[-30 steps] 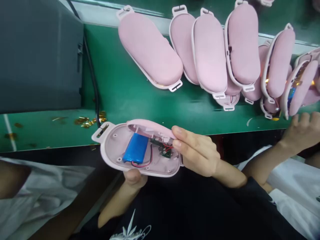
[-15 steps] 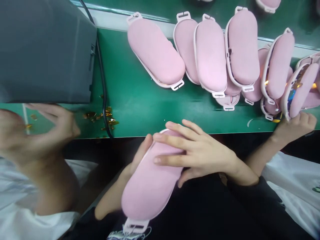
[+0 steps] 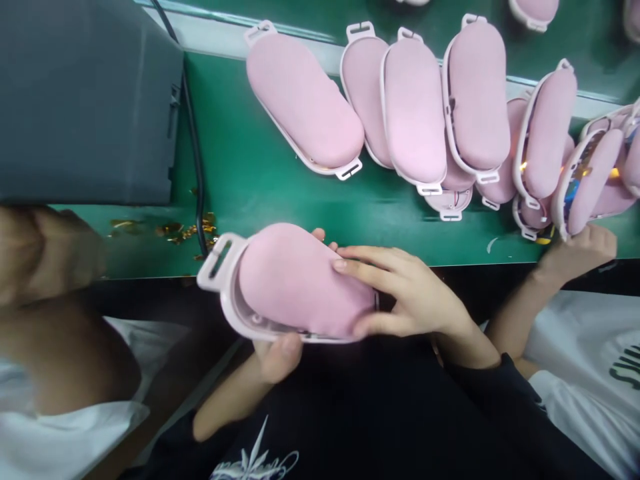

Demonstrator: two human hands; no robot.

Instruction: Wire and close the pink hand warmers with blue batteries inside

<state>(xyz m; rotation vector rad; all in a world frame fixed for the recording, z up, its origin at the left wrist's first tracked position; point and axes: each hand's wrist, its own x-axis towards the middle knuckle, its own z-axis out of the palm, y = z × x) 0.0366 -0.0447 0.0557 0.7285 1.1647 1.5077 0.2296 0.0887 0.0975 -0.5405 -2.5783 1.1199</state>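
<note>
Left hand (image 3: 281, 360) had the pink case (image 3: 295, 293) from underneath, thumb on the near side, and the right hand (image 3: 413, 293) held its other end, fingers spread over the crooked lid (image 3: 285, 260). Behind it stretched a big green surface (image 3: 250, 180), the case right at its near edge, plus a dark grey box (image 3: 90, 107) on the left, more pink cases (image 3: 415, 113) across the back, a black cable (image 3: 194, 147) and some tiny gold scraps (image 3: 190, 231)

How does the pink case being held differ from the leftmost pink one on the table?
The held case has the left hand and right hand on it; the leftmost case lies on the green table.
The held case sits with its top askew, baring some inside; the leftmost case shows only a narrow gap.
Both are pink and oblong.
</note>
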